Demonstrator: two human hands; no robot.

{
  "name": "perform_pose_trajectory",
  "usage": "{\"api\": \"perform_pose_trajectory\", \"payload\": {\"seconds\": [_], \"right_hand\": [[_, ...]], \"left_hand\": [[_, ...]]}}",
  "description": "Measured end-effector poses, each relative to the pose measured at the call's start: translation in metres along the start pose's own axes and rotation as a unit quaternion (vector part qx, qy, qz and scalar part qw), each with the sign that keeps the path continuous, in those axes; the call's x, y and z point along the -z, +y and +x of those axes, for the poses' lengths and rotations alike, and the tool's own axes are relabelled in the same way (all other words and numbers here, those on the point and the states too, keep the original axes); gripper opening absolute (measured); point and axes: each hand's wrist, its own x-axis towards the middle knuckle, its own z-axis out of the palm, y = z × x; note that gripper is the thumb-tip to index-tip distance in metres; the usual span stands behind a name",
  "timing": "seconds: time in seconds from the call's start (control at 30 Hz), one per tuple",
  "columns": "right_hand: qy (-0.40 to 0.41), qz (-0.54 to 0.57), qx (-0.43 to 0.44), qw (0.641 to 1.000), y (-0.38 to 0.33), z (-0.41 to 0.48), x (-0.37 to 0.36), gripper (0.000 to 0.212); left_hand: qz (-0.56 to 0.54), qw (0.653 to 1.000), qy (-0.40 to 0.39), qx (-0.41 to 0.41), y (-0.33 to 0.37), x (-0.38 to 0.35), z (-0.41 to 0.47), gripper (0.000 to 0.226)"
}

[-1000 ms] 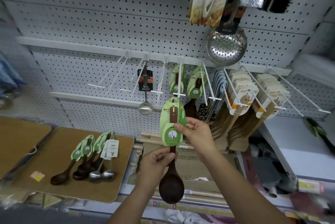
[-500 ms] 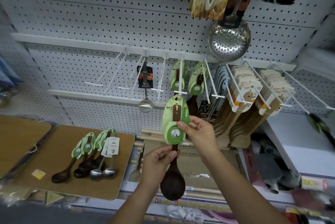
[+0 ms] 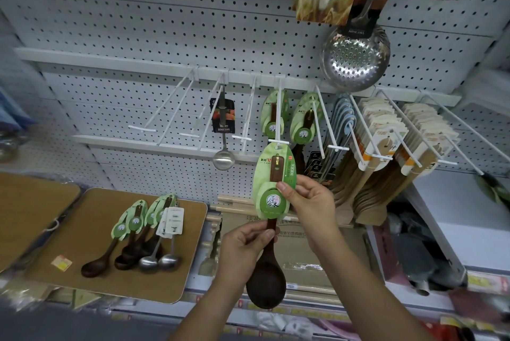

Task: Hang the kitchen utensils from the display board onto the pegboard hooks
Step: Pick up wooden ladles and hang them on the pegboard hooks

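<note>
A dark wooden spoon [image 3: 265,282] with a green card tag hangs upright in front of the pegboard. My right hand [image 3: 311,202] pinches the green tag at its right edge, and my left hand [image 3: 244,244] grips the handle just below the tag. The tag's top sits at the tip of a white peg hook [image 3: 278,117], where two more green-tagged spoons [image 3: 271,115] hang. On the brown display board [image 3: 190,219] at lower left lie several wooden spoons [image 3: 102,260] and two small steel ladles [image 3: 158,259].
A steel ladle [image 3: 223,158] hangs on a hook left of the spoons, with bare white hooks [image 3: 165,109] further left. A perforated skimmer [image 3: 356,60] hangs above right. Packs of wooden utensils [image 3: 386,142] fill the hooks at right. A cardboard box [image 3: 298,252] sits below.
Both hands have lifted the spoon a little, bringing the tag's top up to the hook's tip. The view has drifted slightly.
</note>
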Motion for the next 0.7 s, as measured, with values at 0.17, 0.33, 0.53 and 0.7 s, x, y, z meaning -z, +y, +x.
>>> {"api": "perform_pose_trajectory", "payload": {"seconds": [0.17,0.33,0.53,0.7], "right_hand": [[0.005,-0.01,-0.014,1.0,-0.004,0.008,-0.003,0.018],[0.016,-0.016,-0.028,0.999,-0.005,0.021,-0.006,0.019],[0.052,-0.026,-0.055,0.997,-0.002,0.054,-0.009,0.023],[0.075,-0.053,-0.078,0.993,-0.005,0.086,-0.015,0.035]], "left_hand": [[-0.002,1.0,0.011,0.0,0.001,-0.002,0.004,0.018],[0.008,1.0,0.028,0.003,0.004,-0.005,0.013,0.016],[0.066,0.996,0.062,-0.015,0.009,-0.009,0.041,0.018],[0.071,0.996,0.058,-0.005,0.024,-0.012,0.072,0.018]]}}
